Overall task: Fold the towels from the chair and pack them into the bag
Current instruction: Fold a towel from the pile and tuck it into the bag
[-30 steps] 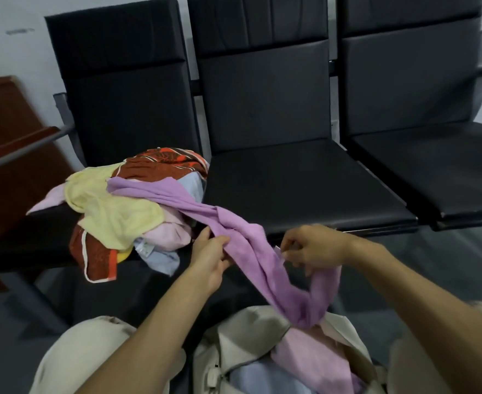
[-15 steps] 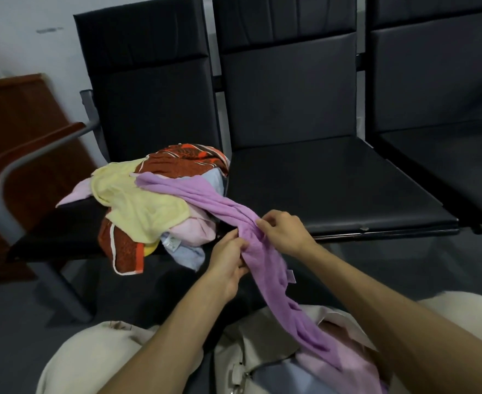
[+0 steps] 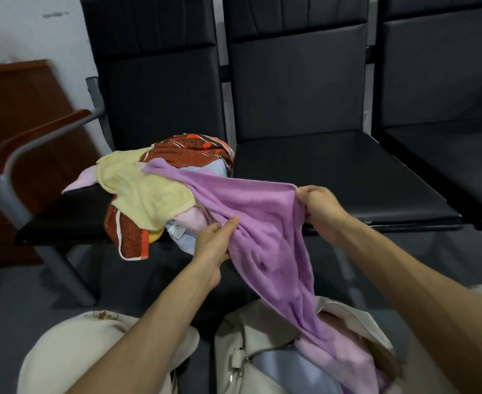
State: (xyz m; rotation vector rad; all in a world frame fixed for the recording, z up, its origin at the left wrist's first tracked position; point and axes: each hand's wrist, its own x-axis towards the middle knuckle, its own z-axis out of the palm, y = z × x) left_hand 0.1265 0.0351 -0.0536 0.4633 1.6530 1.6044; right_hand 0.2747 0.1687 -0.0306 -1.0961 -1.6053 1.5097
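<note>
- The row of black padded chairs [image 3: 333,177] serves as the work surface; the leftmost seat carries the unfolded heap, within reach of the seated person
- The long lilac terry towel [image 3: 262,223] hangs stretched between both hands. Its far end lies on the heap and its lower end trails into the bag, so it is probably being spread to find an edge before folding
- The loose heap of towels, with a pale yellow towel [image 3: 146,194] over a rust-orange patterned towel [image 3: 188,150], sits bunched at the seat's front, waiting its turn
- The cream fabric bag [image 3: 262,331] stands open between the knees, with pale blue and pink cloth inside, placed so folded pieces can drop straight in
- The right hand [image 3: 319,211] has its fingers curled round the lilac towel's upper edge, pulling it taut
- The left hand [image 3: 214,245] pinches a gathered bunch of the same towel between thumb and fingers, anchoring it
</note>
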